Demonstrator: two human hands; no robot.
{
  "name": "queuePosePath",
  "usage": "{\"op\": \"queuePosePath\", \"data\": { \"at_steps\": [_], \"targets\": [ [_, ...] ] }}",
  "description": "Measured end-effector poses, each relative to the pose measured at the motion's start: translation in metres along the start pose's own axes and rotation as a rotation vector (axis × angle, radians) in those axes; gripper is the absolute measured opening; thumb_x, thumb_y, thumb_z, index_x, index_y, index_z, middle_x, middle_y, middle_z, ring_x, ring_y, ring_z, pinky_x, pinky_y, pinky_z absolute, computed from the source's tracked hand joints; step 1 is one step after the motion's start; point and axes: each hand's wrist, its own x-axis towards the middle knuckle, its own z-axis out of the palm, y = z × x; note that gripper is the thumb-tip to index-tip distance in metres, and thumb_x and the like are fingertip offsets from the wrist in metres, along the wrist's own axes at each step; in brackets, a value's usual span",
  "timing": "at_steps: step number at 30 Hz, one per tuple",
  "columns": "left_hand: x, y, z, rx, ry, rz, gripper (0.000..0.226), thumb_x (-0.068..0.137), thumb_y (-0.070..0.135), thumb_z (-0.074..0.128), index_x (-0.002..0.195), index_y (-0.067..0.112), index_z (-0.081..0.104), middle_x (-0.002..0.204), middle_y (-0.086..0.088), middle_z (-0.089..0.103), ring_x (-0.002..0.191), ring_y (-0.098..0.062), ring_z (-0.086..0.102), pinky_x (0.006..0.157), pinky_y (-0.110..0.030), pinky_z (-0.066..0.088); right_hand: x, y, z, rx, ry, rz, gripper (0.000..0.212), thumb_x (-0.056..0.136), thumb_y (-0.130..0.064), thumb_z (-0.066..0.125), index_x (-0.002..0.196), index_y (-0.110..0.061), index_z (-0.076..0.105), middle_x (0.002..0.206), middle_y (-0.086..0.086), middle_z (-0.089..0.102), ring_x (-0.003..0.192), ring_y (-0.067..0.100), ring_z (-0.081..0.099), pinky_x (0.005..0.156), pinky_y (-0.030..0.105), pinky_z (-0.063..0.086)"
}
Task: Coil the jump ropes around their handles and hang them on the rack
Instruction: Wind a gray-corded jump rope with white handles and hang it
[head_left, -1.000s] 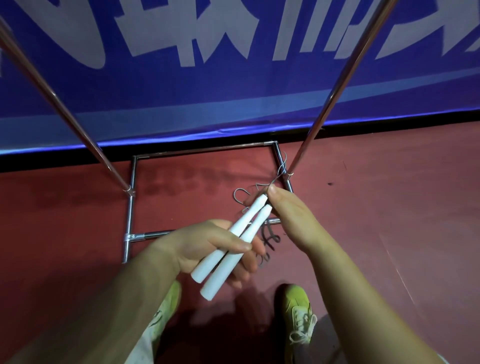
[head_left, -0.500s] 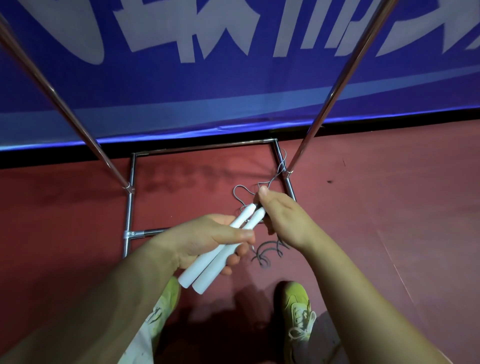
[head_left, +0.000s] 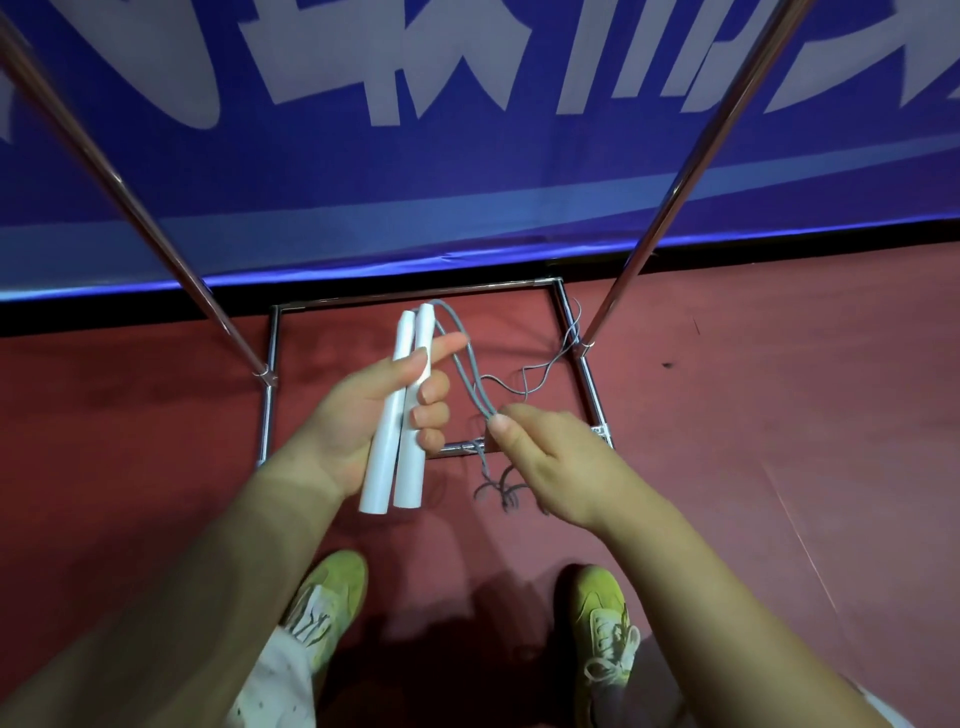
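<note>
My left hand (head_left: 363, 415) grips two white jump rope handles (head_left: 400, 415) side by side, nearly upright with their narrow ends pointing away from me. A thin grey rope (head_left: 467, 369) leaves the handle tips and runs down in two strands to my right hand (head_left: 550, 457), which pinches both strands between thumb and fingers. Below that hand the rest of the rope lies in loose loops on the red floor (head_left: 779, 415). The metal rack (head_left: 670, 208) rises on two slanted poles, its base frame lying on the floor under my hands.
A blue banner (head_left: 467, 156) with white characters stands just behind the rack base. A thinner grey cord (head_left: 556, 358) trails from the right pole's foot across the floor. My two yellow-green shoes (head_left: 602, 623) are at the bottom of the view.
My left hand has swung the handles from slanting right to nearly upright. My right hand has left the handle tips and slid down the rope, now pinching it lower and further right.
</note>
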Motion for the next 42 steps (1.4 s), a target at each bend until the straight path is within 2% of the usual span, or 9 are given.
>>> {"op": "queuePosePath", "data": {
  "at_steps": [3,9,15,19,23,27,34,38,42],
  "targets": [
    [0.001,0.001,-0.002,0.074,0.072,0.02,0.045,0.082,0.027,0.06,0.125,0.014,0.055,0.06,0.005,0.045,0.044,-0.006,0.041,0.042,-0.02,0.041,0.001,-0.011,-0.008,-0.168,-0.011,-0.06,0.031,0.101,-0.038,0.037,0.085,-0.013,0.046,0.072,0.001,0.051,0.074,0.028,0.049,0.067,0.04,0.041],
    [-0.001,0.003,-0.005,0.109,0.019,-0.062,0.055,0.068,0.032,0.079,0.116,0.009,0.064,0.063,0.003,0.047,0.045,-0.007,0.043,0.042,-0.021,0.042,0.002,-0.008,-0.003,-0.242,-0.114,-0.069,0.031,0.101,-0.039,0.039,0.078,-0.018,0.042,0.068,-0.003,0.044,0.074,0.027,0.047,0.061,0.036,0.03],
    [0.004,-0.011,-0.005,0.63,0.178,-0.24,0.015,0.092,0.012,0.054,0.106,0.008,0.061,0.059,-0.001,0.052,0.044,-0.012,0.044,0.044,-0.021,0.037,-0.002,-0.007,-0.022,-0.283,0.018,-0.318,0.031,0.092,-0.034,0.043,0.089,-0.012,0.064,0.075,-0.004,0.058,0.075,0.02,0.055,0.065,0.035,0.042],
    [-0.001,-0.019,0.002,0.942,-0.076,-0.451,0.019,0.077,0.025,0.061,0.089,0.01,0.059,0.063,0.0,0.057,0.05,-0.012,0.048,0.049,-0.024,0.04,-0.001,-0.002,-0.028,0.189,0.086,-0.144,0.013,0.089,-0.012,0.065,0.077,-0.015,0.066,0.054,-0.018,0.056,0.051,0.001,0.05,0.052,0.011,0.036],
    [-0.006,-0.026,0.016,0.927,-0.274,-0.512,0.046,0.079,0.025,0.057,0.118,0.003,0.06,0.063,0.003,0.056,0.05,-0.01,0.048,0.049,-0.022,0.042,0.005,0.007,-0.025,0.752,-0.009,0.133,0.02,0.083,-0.003,0.067,0.069,-0.01,0.056,0.046,-0.005,0.045,0.038,0.003,0.038,0.042,0.016,0.034],
    [-0.007,-0.028,0.016,0.809,-0.331,-0.431,0.045,0.08,0.027,0.062,0.118,0.002,0.059,0.064,0.001,0.056,0.051,-0.012,0.048,0.051,-0.025,0.042,0.011,0.018,-0.014,1.111,-0.191,0.362,0.021,0.071,-0.017,0.07,0.068,-0.013,0.05,0.045,-0.003,0.042,0.032,0.003,0.025,0.035,0.013,0.016],
    [-0.006,-0.038,0.018,0.617,-0.301,-0.292,0.022,0.084,0.024,0.058,0.101,0.011,0.062,0.06,0.002,0.054,0.046,-0.01,0.047,0.048,-0.022,0.041,0.022,0.023,0.017,1.009,-0.303,0.582,0.044,0.094,-0.009,0.041,0.053,-0.015,0.056,0.036,-0.002,0.04,0.032,0.006,0.031,0.033,0.011,0.015],
    [0.0,-0.032,0.014,0.395,-0.142,-0.239,0.031,0.081,0.026,0.06,0.105,0.006,0.058,0.06,-0.003,0.053,0.044,-0.013,0.043,0.046,-0.023,0.041,0.025,0.025,0.004,1.272,-0.205,0.457,0.036,0.092,-0.027,0.047,0.064,-0.013,0.063,0.052,-0.001,0.048,0.039,0.003,0.028,0.03,0.01,0.014],
    [-0.003,-0.028,0.013,0.37,-0.078,-0.184,0.028,0.081,0.027,0.056,0.103,0.009,0.059,0.061,-0.003,0.053,0.045,-0.013,0.041,0.046,-0.024,0.041,0.017,0.025,-0.006,1.071,-0.027,0.249,0.032,0.093,-0.031,0.051,0.092,-0.001,0.059,0.067,0.004,0.053,0.045,0.008,0.036,0.035,0.015,0.022]
  ]
}}
